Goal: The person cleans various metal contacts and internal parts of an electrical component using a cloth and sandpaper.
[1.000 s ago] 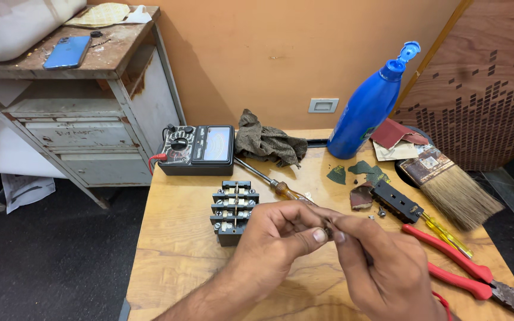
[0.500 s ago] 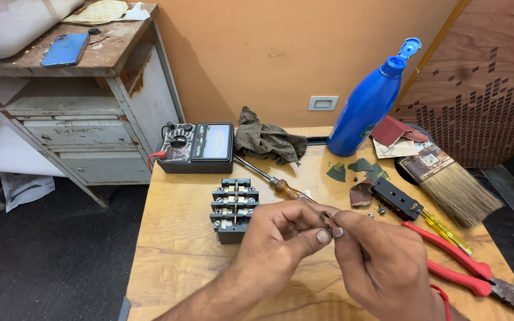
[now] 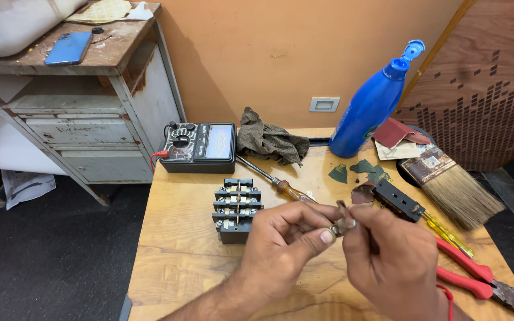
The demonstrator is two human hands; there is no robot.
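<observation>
My left hand [image 3: 284, 241] and my right hand [image 3: 391, 258] meet above the wooden table [image 3: 174, 249], fingertips pinched together on a small metal part [image 3: 341, 222] held between them. The part is mostly hidden by the fingers. Just left of my left hand sits a black terminal block [image 3: 235, 209] with several metal screw contacts. A screwdriver with an amber handle [image 3: 284, 187] lies behind my hands, pointing toward the back left.
An analog multimeter [image 3: 200, 147], a crumpled rag [image 3: 267, 141] and a blue bottle [image 3: 373, 104] stand at the back. A paintbrush [image 3: 456, 187], a black strip part [image 3: 397, 199], sandpaper scraps [image 3: 397, 134] and red-handled pliers [image 3: 480, 279] lie right. A metal cabinet [image 3: 84, 113] with a blue phone [image 3: 69, 47] stands left.
Both hands stay pinched on the small part and have shifted only slightly, the fingers working it. Nothing else on the table has moved.
</observation>
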